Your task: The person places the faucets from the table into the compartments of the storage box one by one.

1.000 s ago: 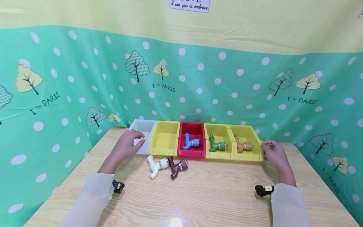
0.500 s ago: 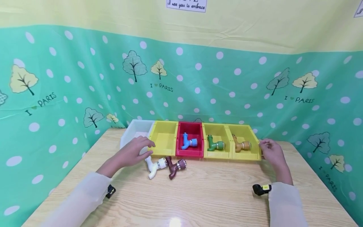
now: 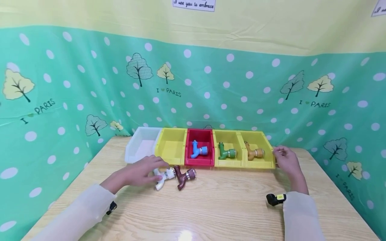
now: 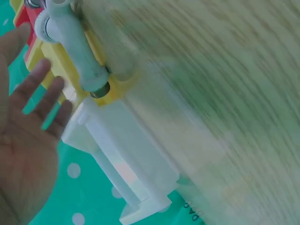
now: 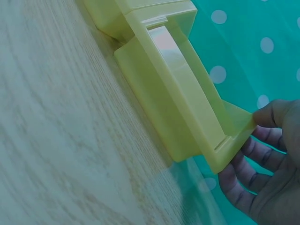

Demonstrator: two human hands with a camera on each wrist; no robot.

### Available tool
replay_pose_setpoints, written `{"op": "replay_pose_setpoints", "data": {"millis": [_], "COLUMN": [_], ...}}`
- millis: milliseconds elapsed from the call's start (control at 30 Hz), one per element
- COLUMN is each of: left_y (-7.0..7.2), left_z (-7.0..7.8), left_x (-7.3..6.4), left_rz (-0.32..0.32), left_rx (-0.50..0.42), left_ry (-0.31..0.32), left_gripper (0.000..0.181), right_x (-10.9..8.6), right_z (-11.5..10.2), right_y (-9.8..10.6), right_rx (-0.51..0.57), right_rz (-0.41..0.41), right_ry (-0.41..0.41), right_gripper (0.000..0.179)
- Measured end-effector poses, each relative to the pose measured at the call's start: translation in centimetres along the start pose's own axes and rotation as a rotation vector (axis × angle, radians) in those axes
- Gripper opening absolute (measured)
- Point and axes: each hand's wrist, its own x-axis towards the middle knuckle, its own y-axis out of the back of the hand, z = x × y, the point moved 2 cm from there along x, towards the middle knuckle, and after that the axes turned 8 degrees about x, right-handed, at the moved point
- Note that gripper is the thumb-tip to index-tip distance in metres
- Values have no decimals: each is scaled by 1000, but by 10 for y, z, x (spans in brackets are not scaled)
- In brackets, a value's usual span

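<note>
My left hand point(image 3: 141, 171) hovers at the white tap point(image 3: 170, 173), thumb and fingers apart and partly covering it in the head view. In the left wrist view, the fingers of this hand point(image 4: 26, 145) are spread beside the tap point(image 4: 77, 49); contact cannot be made out. Just right of that tap, a dark brown tap point(image 3: 182, 179) lies on the table. My right hand point(image 3: 288, 163) grips the outer edge of the rightmost yellow bin point(image 3: 257, 164). Seen from the right wrist, its thumb is on top of the bin's corner point(image 5: 234, 136) and the fingers are beneath.
Joined bins stand in a row along the wall cloth: a white bin point(image 3: 131, 154), a yellow bin point(image 3: 171, 147), a red bin point(image 3: 199, 163), and two more yellow ones. A blue tap point(image 3: 197, 151), a green tap point(image 3: 225, 152) and an orange-brown tap point(image 3: 254, 152) lie inside bins.
My left hand has moved from beside the white bin, right and toward me, down to the white tap. The right hand keeps its grip on the bin. The head view has shifted slightly.
</note>
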Motion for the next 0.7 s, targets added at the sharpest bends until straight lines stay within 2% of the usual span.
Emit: {"op": "replay_pose_setpoints", "data": {"millis": [167, 400, 700], "left_y": [-7, -9, -14], "left_z": [4, 8, 12], "left_x": [-5, -7, -3], "left_rz": [-81, -90, -134], "left_rx": [27, 80, 166], "left_ry": [7, -23, -36], "left_gripper": [38, 30, 17], "right_x": [1, 0, -2], "right_z": [-1, -4, -3], "right_y": [-1, 0, 1], "right_rx": [-2, 5, -1], "right_rz": [-11, -8, -8], "right_ry": [14, 11, 21], "right_gripper": [44, 41, 41]}}
